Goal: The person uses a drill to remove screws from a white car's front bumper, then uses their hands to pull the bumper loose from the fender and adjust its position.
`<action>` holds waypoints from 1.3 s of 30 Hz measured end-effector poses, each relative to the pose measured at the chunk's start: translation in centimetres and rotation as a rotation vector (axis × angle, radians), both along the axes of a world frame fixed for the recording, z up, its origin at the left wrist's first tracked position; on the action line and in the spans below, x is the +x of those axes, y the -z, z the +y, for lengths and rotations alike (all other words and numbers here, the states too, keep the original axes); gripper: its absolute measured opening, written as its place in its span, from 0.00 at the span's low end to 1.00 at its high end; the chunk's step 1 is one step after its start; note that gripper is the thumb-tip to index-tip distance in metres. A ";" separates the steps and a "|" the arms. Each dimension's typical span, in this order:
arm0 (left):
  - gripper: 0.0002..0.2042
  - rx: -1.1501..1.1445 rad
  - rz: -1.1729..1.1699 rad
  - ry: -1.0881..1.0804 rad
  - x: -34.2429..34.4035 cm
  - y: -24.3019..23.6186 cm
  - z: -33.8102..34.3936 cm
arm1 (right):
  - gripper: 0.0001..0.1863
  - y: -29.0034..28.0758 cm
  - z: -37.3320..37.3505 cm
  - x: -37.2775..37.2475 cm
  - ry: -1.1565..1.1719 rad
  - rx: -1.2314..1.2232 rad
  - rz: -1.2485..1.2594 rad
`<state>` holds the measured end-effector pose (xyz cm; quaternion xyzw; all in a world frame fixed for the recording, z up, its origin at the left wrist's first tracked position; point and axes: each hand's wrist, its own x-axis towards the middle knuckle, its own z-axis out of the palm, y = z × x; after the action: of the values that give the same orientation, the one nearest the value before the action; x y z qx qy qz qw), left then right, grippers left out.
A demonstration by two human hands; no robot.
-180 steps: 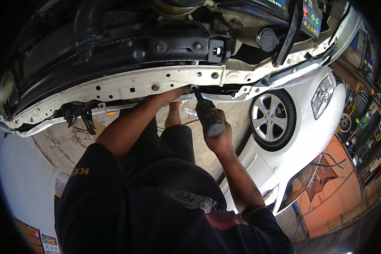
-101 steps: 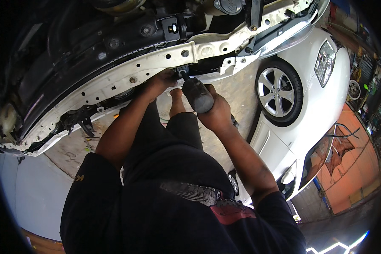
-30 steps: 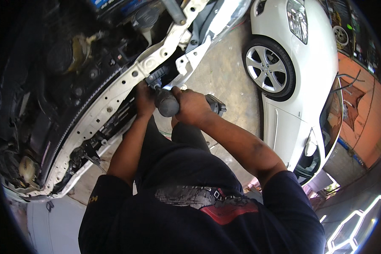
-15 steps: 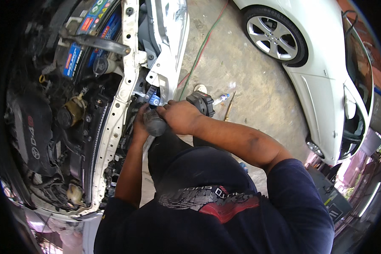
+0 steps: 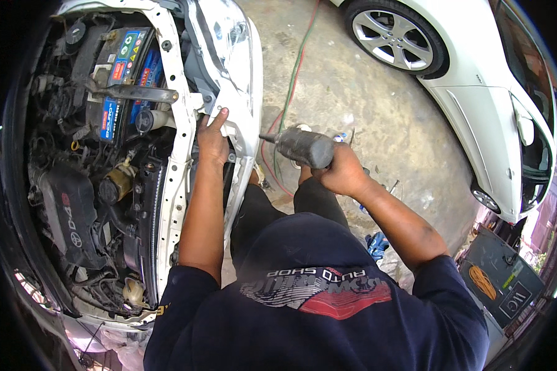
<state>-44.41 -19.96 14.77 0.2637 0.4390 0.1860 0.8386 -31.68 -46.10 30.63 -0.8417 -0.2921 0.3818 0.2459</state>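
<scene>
My right hand (image 5: 343,172) is wrapped round the grip of a dark cordless impact driver (image 5: 309,148). Its bit points left toward the car front, apart from it. My left hand (image 5: 213,143) is at the inner end of the headlight (image 5: 226,37), its thumb on a pale mounting tab (image 5: 219,115) there. The other fingers of that hand are mostly hidden, but it appears to grip the part. Alongside runs the white radiator support (image 5: 181,133), bare of its outer panels.
The open engine bay holds a battery (image 5: 114,86), a coolant bottle (image 5: 116,184) and an engine cover (image 5: 68,216). Red and green hoses (image 5: 297,68) cross the concrete floor. A white car (image 5: 470,105) stands at the right, with a dark cabinet (image 5: 498,272) behind it.
My right hand has drawn the impact driver back to the right, away from the car front. My left hand has moved up and forward to the headlight's tab.
</scene>
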 end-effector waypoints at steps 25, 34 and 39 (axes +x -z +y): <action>0.31 0.057 -0.091 -0.136 -1.0 5.3 -1.2 | 0.17 -5.0 21.3 4.4 -0.653 -0.249 -0.481; 0.26 0.188 -0.152 -0.102 -1.1 2.1 -0.8 | 0.16 -5.1 21.5 3.9 -0.600 -0.230 -0.465; 0.23 0.205 -0.137 -0.087 -0.9 3.3 -1.0 | 0.17 -5.3 21.0 3.0 -0.577 -0.232 -0.485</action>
<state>-45.33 -20.93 11.49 0.3153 0.3705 0.2835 0.8264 -28.64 -25.10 35.90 -0.8131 -0.5210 0.2558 -0.0443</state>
